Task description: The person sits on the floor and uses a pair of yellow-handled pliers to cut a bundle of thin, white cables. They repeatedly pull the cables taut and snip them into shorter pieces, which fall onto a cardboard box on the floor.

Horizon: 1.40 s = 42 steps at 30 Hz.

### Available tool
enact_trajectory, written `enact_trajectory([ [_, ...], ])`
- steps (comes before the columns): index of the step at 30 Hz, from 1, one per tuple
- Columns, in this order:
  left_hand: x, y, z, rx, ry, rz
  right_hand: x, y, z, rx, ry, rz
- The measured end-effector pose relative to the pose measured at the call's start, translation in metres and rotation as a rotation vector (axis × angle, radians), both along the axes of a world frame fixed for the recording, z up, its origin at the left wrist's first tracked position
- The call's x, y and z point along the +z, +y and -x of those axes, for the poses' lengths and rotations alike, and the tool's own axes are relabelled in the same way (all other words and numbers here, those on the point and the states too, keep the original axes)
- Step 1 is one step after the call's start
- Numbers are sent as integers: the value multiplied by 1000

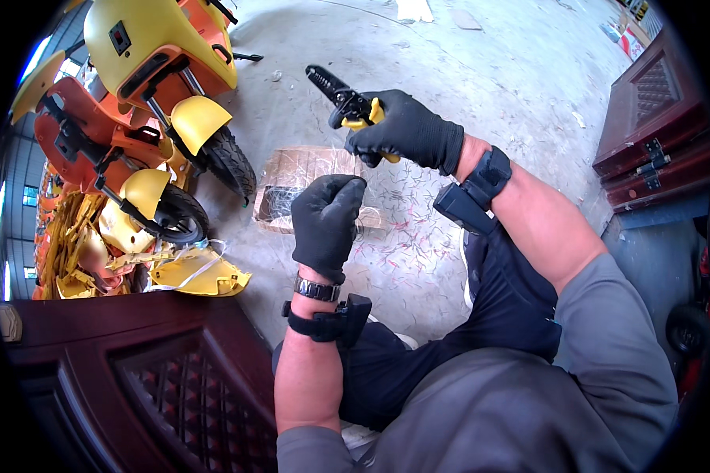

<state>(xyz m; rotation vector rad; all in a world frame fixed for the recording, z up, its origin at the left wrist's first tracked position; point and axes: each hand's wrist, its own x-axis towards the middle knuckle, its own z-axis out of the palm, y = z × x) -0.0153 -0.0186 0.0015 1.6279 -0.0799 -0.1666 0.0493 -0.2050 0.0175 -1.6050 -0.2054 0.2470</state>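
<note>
Scooters (pixel 146 102), yellow and orange, stand stacked left of the cardboard box (pixel 308 185). Dark wooden door panel (pixel 134 378) lies nearer the person than the box, lower left. Second panel (pixel 655 126) leans far right of it. Concrete floor (pixel 465 87) carries the box; wire scraps scattered just right of it. Right hand (pixel 406 130), black-gloved, hovers above the box's far edge, grip clamped on yellow-handled wire strippers (pixel 347 102), jaws pointing upper left. Left hand (pixel 325 221), gloved, over the box's near edge, grip curled into a fist; whether it pinches a wire, cannot tell.
</note>
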Motion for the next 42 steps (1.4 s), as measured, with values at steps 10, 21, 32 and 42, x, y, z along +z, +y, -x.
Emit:
enact_trajectory([
  [10,11,3,0,42,254,146,-12,-16,-13,-59,17,-98],
  [21,12,26,-16,240,218,248,-41,-34,-15,400,2,493],
  [32,9,23,-14,189,139,165,-18,-2,5,479,-70,411],
  [42,10,15,-9,148,136,160,-24,4,7,425,-264,390],
])
